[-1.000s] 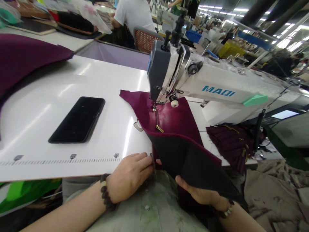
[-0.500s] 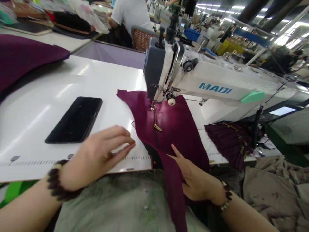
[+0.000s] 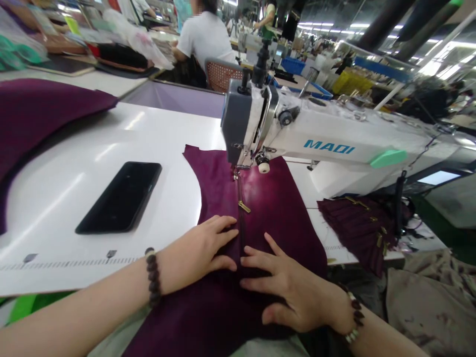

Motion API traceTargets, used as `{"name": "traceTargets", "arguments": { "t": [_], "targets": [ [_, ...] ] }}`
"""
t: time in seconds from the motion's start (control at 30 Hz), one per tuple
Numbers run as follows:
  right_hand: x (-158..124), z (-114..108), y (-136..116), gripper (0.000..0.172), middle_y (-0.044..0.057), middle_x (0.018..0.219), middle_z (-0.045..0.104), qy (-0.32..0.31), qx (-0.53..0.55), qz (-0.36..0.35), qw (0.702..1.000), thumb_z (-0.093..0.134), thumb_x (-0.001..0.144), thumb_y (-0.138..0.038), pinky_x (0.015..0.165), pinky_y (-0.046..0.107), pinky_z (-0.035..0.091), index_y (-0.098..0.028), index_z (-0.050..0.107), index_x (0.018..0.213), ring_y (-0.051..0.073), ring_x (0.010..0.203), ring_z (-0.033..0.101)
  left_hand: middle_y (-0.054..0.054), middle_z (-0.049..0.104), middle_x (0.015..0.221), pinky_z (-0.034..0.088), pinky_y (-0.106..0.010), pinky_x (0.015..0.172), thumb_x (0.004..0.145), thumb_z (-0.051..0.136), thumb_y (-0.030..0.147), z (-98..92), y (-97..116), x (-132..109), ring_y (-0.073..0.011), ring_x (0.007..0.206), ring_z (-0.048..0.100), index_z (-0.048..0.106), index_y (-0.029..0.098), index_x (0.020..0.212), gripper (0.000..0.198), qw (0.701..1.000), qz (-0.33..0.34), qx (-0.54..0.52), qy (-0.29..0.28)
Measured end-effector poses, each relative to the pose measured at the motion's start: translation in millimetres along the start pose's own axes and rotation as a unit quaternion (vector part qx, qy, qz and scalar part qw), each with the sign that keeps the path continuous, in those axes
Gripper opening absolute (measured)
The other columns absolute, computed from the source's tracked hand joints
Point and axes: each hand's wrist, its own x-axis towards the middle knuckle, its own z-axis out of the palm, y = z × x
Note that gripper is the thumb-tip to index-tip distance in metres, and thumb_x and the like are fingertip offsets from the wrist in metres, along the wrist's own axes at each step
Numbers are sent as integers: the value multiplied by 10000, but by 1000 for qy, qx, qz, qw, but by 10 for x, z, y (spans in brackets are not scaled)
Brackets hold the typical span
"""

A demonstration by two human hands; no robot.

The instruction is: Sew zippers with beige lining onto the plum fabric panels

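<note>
A dark purple fabric panel (image 3: 282, 213) lies flat beneath the presser foot (image 3: 236, 174) of the sewing machine (image 3: 297, 134), its near part hanging over the table edge toward my lap. Along its middle runs a zipper (image 3: 241, 233) with a gold pull (image 3: 244, 207). My left hand (image 3: 203, 250) rests on the panel just left of the zipper, fingers stretched out. To the right of the zipper, my right hand (image 3: 286, 282) lies with its fingers spread on the fabric. Both hands touch the cloth without gripping it.
A black phone (image 3: 119, 198) lies on the white table (image 3: 174, 129) at left. Another purple piece (image 3: 48, 119) is at far left. Gathered purple pieces with gold zipper pulls (image 3: 357, 223) sit right of the machine. A person in white (image 3: 206, 39) sits beyond.
My left hand has moved right from above the table onto the fabric. The folded near edge of the panel now lies spread out flat, and my right hand's fingers have spread on it.
</note>
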Motion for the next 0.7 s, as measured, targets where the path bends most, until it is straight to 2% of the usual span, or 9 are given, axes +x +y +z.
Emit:
{"name": "traceTargets", "arguments": {
  "t": [0.07, 0.13, 0.23, 0.3, 0.33, 0.43, 0.57, 0.63, 0.7],
  "targets": [
    [-8, -30, -19, 407, 72, 1327, 382, 10, 11, 4, 1000, 451, 875, -412, 1064, 484, -66, -200, 489, 1220, 196, 1289, 246, -161, 482, 1240, 429, -357, 927, 742, 648, 368, 94, -18, -55, -258, 1105, 480, 531, 89, 1176, 529, 1000, 2, 4, 28],
    [23, -74, -28, 357, 71, 1297, 406, 51, 31, 29, 998, 449, 882, -334, 1098, 419, 84, -186, 491, 1204, 165, 1240, 331, -164, 486, 1231, 434, -365, 921, 723, 661, 379, 118, -21, -65, -262, 1091, 481, 529, 88, 1179, 556, 999, 13, 11, 31],
    [185, -126, 33, 320, 82, 1258, 430, 178, 8, 89, 980, 425, 878, -223, 1032, 284, 317, -143, 487, 1182, 134, 1166, 405, -176, 494, 1216, 434, -364, 919, 695, 677, 404, 64, 3, -22, -270, 1074, 487, 533, 69, 1172, 600, 999, 23, 23, 7],
    [353, -134, 127, 353, 100, 1264, 428, 249, -62, 116, 959, 421, 866, -188, 1010, 305, 354, -113, 468, 1208, 162, 1159, 405, -184, 497, 1210, 433, -362, 919, 679, 688, 414, -5, 26, 18, -279, 1073, 490, 536, 58, 1166, 622, 999, 18, 33, -23],
    [439, -129, 182, 373, 109, 1264, 433, 266, -100, 122, 951, 427, 860, -179, 1011, 334, 353, -101, 459, 1223, 181, 1157, 406, -183, 499, 1208, 433, -362, 918, 670, 696, 413, -45, 35, 38, -284, 1074, 490, 541, 58, 1161, 625, 998, 12, 38, -40],
    [627, -94, 328, 397, 125, 1245, 466, 256, -177, 125, 942, 426, 855, -158, 998, 386, 364, -76, 453, 1242, 214, 1137, 428, -166, 512, 1199, 441, -360, 905, 627, 738, 396, -180, 49, 97, -288, 1069, 499, 552, 81, 1151, 639, 994, 2, 50, -95],
    [670, -50, 402, 392, 115, 1266, 460, 237, -213, 121, 940, 399, 864, -153, 1003, 394, 363, -82, 456, 1246, 211, 1146, 435, -151, 529, 1191, 452, -359, 887, 589, 754, 434, -307, 78, 192, -284, 1056, 517, 561, 110, 1142, 669, 987, 6, 61, -150],
    [656, -36, 402, 388, 113, 1270, 459, 235, -219, 118, 940, 392, 865, -150, 1002, 386, 368, -79, 464, 1239, 208, 1150, 436, -165, 554, 1162, 437, -370, 908, 602, 740, 451, -283, 127, 227, -290, 1057, 522, 581, 84, 1109, 646, 983, -12, 82, -165],
    [649, -20, 399, 388, 114, 1266, 463, 236, -226, 118, 938, 384, 866, -145, 998, 388, 374, -78, 465, 1239, 210, 1154, 433, -187, 565, 1149, 417, -372, 932, 636, 710, 470, -184, 184, 224, -295, 1062, 525, 585, 48, 1093, 634, 981, -37, 109, -159]
  ]
}}
